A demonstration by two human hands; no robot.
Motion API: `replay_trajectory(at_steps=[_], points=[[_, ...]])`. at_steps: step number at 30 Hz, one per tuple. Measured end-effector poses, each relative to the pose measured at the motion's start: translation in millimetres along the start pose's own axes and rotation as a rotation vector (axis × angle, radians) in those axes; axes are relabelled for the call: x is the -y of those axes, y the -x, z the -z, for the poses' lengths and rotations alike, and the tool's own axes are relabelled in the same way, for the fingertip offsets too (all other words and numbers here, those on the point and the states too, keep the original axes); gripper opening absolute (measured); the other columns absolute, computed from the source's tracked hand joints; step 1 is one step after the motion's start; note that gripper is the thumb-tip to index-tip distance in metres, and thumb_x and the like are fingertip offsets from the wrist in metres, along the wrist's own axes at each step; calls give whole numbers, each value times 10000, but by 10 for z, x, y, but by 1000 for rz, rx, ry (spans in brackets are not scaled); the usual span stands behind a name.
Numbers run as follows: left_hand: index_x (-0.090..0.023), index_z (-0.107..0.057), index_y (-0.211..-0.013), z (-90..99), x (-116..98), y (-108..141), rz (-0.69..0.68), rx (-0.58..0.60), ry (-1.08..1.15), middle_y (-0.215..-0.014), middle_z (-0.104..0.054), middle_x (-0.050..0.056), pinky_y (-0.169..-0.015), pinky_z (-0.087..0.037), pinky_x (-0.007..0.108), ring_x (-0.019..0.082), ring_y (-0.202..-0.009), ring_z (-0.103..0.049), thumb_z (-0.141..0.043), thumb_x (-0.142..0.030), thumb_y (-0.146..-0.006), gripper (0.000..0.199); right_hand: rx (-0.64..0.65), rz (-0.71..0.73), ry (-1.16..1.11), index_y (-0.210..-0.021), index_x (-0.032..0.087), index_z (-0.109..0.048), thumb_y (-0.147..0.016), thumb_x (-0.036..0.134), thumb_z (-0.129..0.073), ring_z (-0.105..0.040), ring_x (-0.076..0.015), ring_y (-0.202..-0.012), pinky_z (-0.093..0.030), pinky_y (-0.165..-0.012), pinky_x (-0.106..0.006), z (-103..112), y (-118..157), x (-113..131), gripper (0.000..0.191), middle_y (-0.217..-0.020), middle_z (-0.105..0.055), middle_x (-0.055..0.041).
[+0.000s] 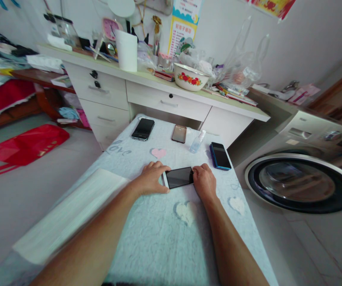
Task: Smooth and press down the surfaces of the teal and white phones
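Note:
A white smartphone point(179, 178) with a dark screen lies face up and sideways on the cloth-covered table point(155, 246). My left hand point(153, 177) grips its left end, thumb and fingers at the corners. At the right end, the curled fingers of my right hand point(204, 180) hold the phone's edge. Beyond my hands lie a black phone point(143, 129) at the far left and a brownish phone case point(179, 134) in the middle. A small clear spray bottle point(198, 142) lies near the case. To the right rests a blue-edged phone point(220, 155).
A white sheet of paper or cloth point(78, 210) lies along the table's left side. Behind stands a white desk point(159, 95) bearing a flowered enamel bowl point(191, 77), a paper roll point(126, 51) and clutter. A washing machine point(303, 135) is at right; a red bag point(28, 145) lies on the floor.

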State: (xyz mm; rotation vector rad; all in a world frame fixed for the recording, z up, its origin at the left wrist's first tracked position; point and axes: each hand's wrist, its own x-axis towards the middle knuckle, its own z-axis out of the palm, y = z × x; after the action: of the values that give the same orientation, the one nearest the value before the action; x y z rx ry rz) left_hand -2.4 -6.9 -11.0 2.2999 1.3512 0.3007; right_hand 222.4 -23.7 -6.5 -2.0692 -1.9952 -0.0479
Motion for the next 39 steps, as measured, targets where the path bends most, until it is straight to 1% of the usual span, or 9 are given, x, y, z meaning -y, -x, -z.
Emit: replay_trajectory(at_steps=[8,14,20,30,35,39], points=[[-317,-505,-1246,-14,18,-6,5,-1,2,-1198,-506,39,-964,-345,375,281,-1144,-435,-721,-477,-575,724,-10,-7,5,-942,219,-693,-902,186,-451,-540,-149,-893,-352,-695,-227,19,36,14,248,-942,-587,-42],[-297,-511,-1253,-15,17,2,-7,-5,5,-1191,-509,47,-955,-350,373,279,-1133,-437,-722,-470,-580,726,-9,-13,7,-910,208,-688,-892,178,-457,-534,-146,-874,-342,-694,-227,7,37,16,234,-926,-582,-45],[-305,-508,-1254,-13,14,-12,-1,-4,3,-1194,-506,42,-953,-351,365,275,-1136,-434,-723,-470,-578,727,-27,22,-21,-916,212,-696,-904,177,-450,-536,-143,-866,-343,-701,-226,-13,9,1,248,-919,-586,-37],[-304,-514,-1256,-6,-1,-2,9,3,-3,-1203,-506,45,-942,-356,373,280,-1136,-430,-720,-467,-581,724,-37,40,-59,-935,223,-703,-911,189,-452,-535,-144,-861,-347,-694,-228,-38,-24,-14,254,-932,-588,-39],[-300,-520,-1249,-16,7,-2,1,-7,5,-1184,-509,46,-949,-355,373,274,-1122,-439,-721,-461,-580,717,-24,60,-88,-943,216,-704,-910,188,-456,-541,-146,-865,-359,-717,-223,-44,-20,-19,252,-937,-594,-44],[-307,-518,-1245,-19,6,-2,1,-7,-1,-1187,-511,42,-952,-354,375,276,-1123,-439,-715,-466,-581,711,-5,108,-127,-944,218,-704,-904,182,-462,-549,-147,-864,-370,-741,-220,-46,-3,-18,248,-933,-597,-43]])
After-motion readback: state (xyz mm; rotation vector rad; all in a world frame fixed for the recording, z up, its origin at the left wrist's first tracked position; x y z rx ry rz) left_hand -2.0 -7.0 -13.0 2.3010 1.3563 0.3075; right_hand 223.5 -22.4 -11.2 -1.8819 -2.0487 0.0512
